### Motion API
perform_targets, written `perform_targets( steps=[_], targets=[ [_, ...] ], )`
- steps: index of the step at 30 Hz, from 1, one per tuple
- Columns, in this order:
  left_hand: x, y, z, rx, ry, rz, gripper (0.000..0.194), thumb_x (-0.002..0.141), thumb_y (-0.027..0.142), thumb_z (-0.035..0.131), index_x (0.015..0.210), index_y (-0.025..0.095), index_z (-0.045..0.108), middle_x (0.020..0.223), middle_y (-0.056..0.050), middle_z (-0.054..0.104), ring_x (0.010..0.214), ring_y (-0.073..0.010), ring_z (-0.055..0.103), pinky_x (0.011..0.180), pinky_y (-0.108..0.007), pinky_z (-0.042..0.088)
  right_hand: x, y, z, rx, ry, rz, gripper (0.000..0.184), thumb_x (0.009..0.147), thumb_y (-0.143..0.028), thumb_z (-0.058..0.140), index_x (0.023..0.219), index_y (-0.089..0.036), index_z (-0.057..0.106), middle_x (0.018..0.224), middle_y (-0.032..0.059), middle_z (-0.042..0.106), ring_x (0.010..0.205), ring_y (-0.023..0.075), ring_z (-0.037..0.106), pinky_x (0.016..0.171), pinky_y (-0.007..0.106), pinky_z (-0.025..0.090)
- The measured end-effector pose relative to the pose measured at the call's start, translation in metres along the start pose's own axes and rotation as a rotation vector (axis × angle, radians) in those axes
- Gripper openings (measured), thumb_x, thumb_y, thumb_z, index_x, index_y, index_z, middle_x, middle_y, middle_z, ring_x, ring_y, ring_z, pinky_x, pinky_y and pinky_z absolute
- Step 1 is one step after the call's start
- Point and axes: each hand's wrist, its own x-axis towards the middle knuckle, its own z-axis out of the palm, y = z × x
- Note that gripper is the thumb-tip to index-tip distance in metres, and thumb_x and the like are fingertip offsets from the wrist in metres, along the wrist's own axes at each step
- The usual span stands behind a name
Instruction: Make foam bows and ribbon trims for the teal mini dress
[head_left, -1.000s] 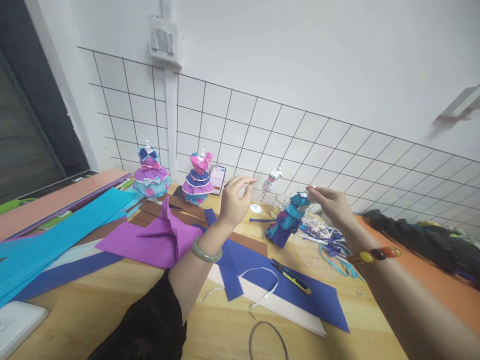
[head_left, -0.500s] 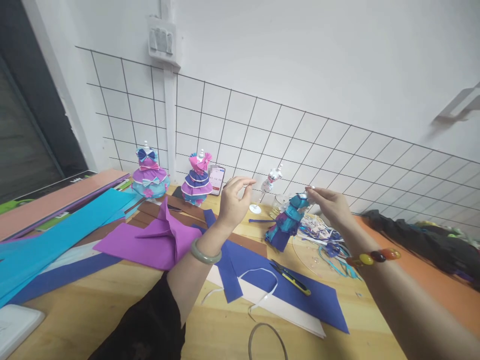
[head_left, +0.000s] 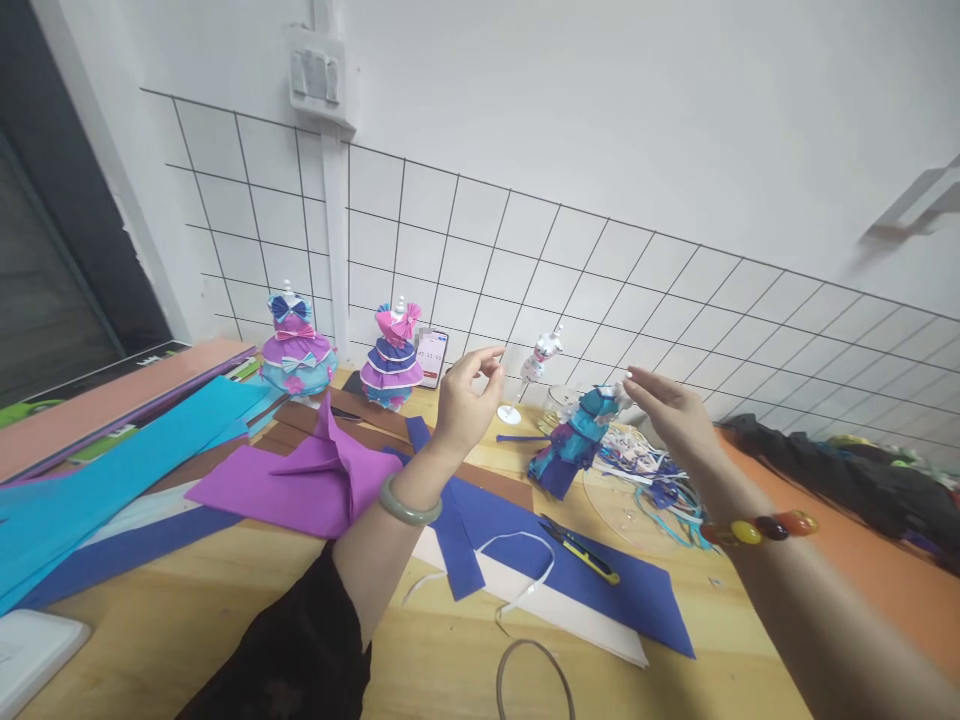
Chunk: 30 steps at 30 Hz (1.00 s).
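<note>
My right hand point(head_left: 667, 405) pinches the white neck knob of a small dress form point(head_left: 576, 440) in a teal, purple and navy tiered dress. The form leans to the right, its hem low near the tabletop; whether it touches cannot be made out. My left hand point(head_left: 471, 400) hovers over the table with curved fingers and thumb apart, holding nothing. Just beyond it stands a bare white mini dress form point(head_left: 544, 350) on a round base. Below the hands, yellow-handled thread snips point(head_left: 581, 553) lie on dark blue paper point(head_left: 637, 600), beside a curled white ribbon point(head_left: 529, 590).
Two dressed forms, a pink-purple-blue one point(head_left: 297, 345) and a tiered one point(head_left: 391, 350), stand at the back by a phone point(head_left: 430, 358). Purple paper point(head_left: 292, 490) and turquoise sheets point(head_left: 135, 470) spread leftward. Ribbon scraps point(head_left: 645, 460) lie right, near a black wire grid point(head_left: 510, 250).
The tilted dress form and my right hand have shifted very slightly, the fingers a little to the right. My left hand keeps nearly the same pose. The view has moved slightly.
</note>
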Motion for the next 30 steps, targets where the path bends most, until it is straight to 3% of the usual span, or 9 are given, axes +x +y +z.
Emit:
perform_targets(
  steps=[4, 8, 14, 17, 20, 23, 30],
  targets=[
    [0.000, 0.000, -0.001, -0.006, -0.012, -0.023, 0.023, 0.078, 0.020, 0.050, 0.101, 0.019, 0.057, 0.079, -0.002, 0.062, 0.078, -0.0107, 0.056, 0.076, -0.025, 0.042, -0.013, 0.010, -0.006, 0.041, 0.150, -0.053, 0.048, 0.072, -0.041, 0.059, 0.114, -0.020, 0.053, 0.117, 0.0107, 0.055, 0.107, 0.0227, 0.050, 0.091, 0.040, 0.038],
    [-0.001, 0.000, 0.000, -0.015, -0.033, -0.040, 0.024, 0.079, 0.021, 0.048, 0.102, 0.019, 0.056, 0.078, -0.002, 0.063, 0.079, -0.0112, 0.056, 0.077, -0.026, 0.042, -0.043, 0.016, -0.008, 0.110, 0.321, -0.062, 0.044, 0.075, -0.039, 0.056, 0.114, -0.018, 0.052, 0.114, 0.0110, 0.056, 0.106, 0.0209, 0.051, 0.091, 0.038, 0.039],
    [-0.002, -0.003, 0.003, -0.048, -0.063, -0.052, 0.024, 0.079, 0.021, 0.048, 0.102, 0.019, 0.056, 0.081, -0.003, 0.063, 0.078, -0.0114, 0.057, 0.074, -0.025, 0.043, -0.102, 0.026, -0.004, 0.131, 0.317, 0.095, 0.041, 0.071, -0.039, 0.060, 0.106, -0.018, 0.057, 0.103, 0.0091, 0.062, 0.096, 0.0219, 0.057, 0.087, 0.038, 0.042],
    [-0.003, -0.004, 0.005, -0.069, -0.076, -0.071, 0.025, 0.079, 0.021, 0.048, 0.103, 0.019, 0.055, 0.081, -0.003, 0.063, 0.076, -0.0105, 0.057, 0.073, -0.024, 0.044, -0.129, 0.038, 0.003, 0.116, 0.158, 0.126, 0.043, 0.071, -0.041, 0.059, 0.107, -0.018, 0.055, 0.097, 0.0091, 0.063, 0.089, 0.0221, 0.060, 0.081, 0.038, 0.046],
    [-0.004, -0.004, 0.006, -0.088, -0.085, -0.076, 0.025, 0.080, 0.022, 0.047, 0.104, 0.019, 0.054, 0.082, -0.004, 0.062, 0.075, -0.0100, 0.057, 0.071, -0.023, 0.045, -0.152, 0.050, 0.015, 0.023, -0.134, 0.079, 0.037, 0.075, -0.040, 0.055, 0.105, -0.018, 0.055, 0.086, 0.0075, 0.065, 0.081, 0.0205, 0.062, 0.074, 0.035, 0.049],
    [-0.004, -0.003, 0.007, -0.085, -0.104, -0.065, 0.025, 0.080, 0.022, 0.047, 0.104, 0.018, 0.054, 0.081, -0.004, 0.062, 0.074, -0.0097, 0.057, 0.070, -0.022, 0.045, -0.169, 0.056, 0.030, -0.131, -0.326, 0.020, 0.030, 0.078, -0.037, 0.051, 0.101, -0.019, 0.058, 0.088, 0.0072, 0.066, 0.077, 0.0206, 0.062, 0.068, 0.033, 0.050],
    [-0.006, 0.003, 0.007, -0.038, -0.161, -0.016, 0.024, 0.080, 0.020, 0.047, 0.102, 0.017, 0.055, 0.079, -0.003, 0.061, 0.071, -0.0090, 0.055, 0.067, -0.021, 0.044, -0.172, 0.049, 0.067, -0.407, -0.452, -0.223, 0.022, 0.081, -0.024, 0.045, 0.095, -0.021, 0.061, 0.091, 0.0083, 0.064, 0.084, 0.0221, 0.059, 0.074, 0.035, 0.046]
  ],
)
